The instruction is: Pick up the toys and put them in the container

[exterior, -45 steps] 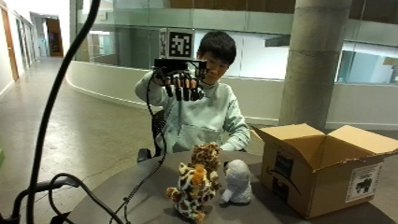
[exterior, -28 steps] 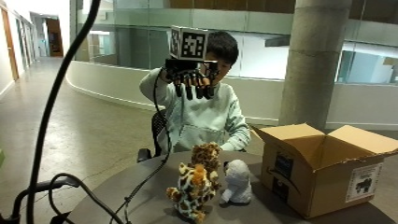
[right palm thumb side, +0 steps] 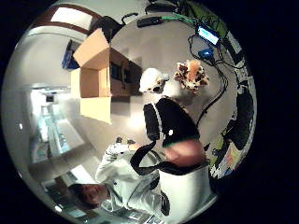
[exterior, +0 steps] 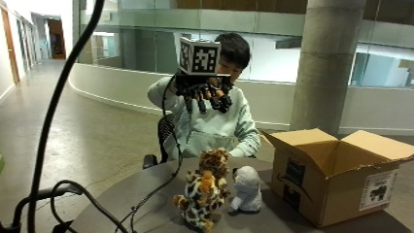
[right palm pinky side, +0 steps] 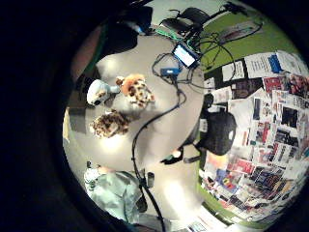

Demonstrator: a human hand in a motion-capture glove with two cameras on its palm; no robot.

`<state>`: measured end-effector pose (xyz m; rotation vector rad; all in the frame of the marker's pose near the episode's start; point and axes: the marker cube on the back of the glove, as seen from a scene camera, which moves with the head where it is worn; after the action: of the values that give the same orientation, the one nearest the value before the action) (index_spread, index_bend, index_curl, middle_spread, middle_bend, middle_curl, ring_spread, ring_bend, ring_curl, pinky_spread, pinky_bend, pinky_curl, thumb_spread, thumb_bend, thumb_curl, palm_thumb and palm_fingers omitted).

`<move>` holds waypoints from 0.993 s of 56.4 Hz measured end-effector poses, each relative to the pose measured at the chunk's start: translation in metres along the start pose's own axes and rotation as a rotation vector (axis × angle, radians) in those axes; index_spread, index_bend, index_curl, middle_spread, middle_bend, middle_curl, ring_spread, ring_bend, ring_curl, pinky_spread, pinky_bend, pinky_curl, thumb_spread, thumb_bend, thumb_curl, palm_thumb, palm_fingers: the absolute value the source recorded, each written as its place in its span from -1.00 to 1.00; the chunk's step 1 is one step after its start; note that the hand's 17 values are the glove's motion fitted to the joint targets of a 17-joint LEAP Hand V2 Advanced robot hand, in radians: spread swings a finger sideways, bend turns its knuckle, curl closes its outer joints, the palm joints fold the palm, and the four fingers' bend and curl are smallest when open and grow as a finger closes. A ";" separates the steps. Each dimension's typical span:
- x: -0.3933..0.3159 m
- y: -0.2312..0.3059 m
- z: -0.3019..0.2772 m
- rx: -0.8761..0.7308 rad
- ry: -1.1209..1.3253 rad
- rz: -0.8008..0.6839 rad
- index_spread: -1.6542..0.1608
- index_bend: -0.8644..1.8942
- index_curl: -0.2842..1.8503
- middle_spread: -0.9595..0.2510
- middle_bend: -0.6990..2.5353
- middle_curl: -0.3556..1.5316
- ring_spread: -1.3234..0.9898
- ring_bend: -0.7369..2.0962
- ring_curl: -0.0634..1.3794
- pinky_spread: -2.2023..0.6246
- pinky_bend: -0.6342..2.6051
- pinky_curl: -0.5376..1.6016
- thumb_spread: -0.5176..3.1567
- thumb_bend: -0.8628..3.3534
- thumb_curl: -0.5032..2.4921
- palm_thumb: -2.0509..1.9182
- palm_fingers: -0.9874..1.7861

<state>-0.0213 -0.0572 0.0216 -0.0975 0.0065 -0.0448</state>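
Three plush toys stand close together on the round grey table point(exterior: 129, 204): a spotted orange giraffe point(exterior: 200, 200) in front, a brown leopard point(exterior: 214, 162) behind it and a white toy point(exterior: 247, 190) to its right. The open cardboard box point(exterior: 336, 179), flaps up, stands to their right. My gloved right hand point(exterior: 204, 95) is raised high above the table in front of the person's chest, fingers hanging down and holding nothing. The palm views look down on the giraffe point(right palm pinky side: 136, 90), the leopard point(right palm pinky side: 110, 124), the white toy point(right palm pinky side: 99, 92) and the box point(right palm thumb side: 96, 74).
A black cable point(exterior: 169, 179) runs from the hand down across the table. Near the table's far edge lie a small lit screen point(right palm pinky side: 185, 54) and a blue device point(right palm pinky side: 169, 71) with wires. A dark curved pole point(exterior: 55, 111) rises at the left. A concrete column point(exterior: 326, 68) stands behind the box.
The raised gloved hand has drifted a little to the right and come slightly lower. The toys and the box have not moved.
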 end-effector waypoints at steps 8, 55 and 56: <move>-0.001 -0.005 0.008 -0.008 -0.011 0.010 0.53 -0.28 -0.54 0.56 -0.48 -0.42 0.07 -0.22 -0.64 0.55 -0.10 -0.18 0.06 -0.54 -0.50 0.05 -0.38; 0.012 -0.053 0.088 -0.079 -0.029 0.036 0.53 -0.27 -0.51 0.56 -0.47 -0.36 0.05 -0.17 -0.53 0.54 -0.08 -0.17 0.09 -0.57 -0.48 0.08 -0.36; 0.012 -0.054 0.090 -0.080 -0.029 0.037 0.53 -0.27 -0.51 0.56 -0.47 -0.36 0.05 -0.17 -0.53 0.54 -0.08 -0.17 0.09 -0.57 -0.48 0.08 -0.36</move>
<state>-0.0110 -0.1030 0.1162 -0.1780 -0.0186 -0.0058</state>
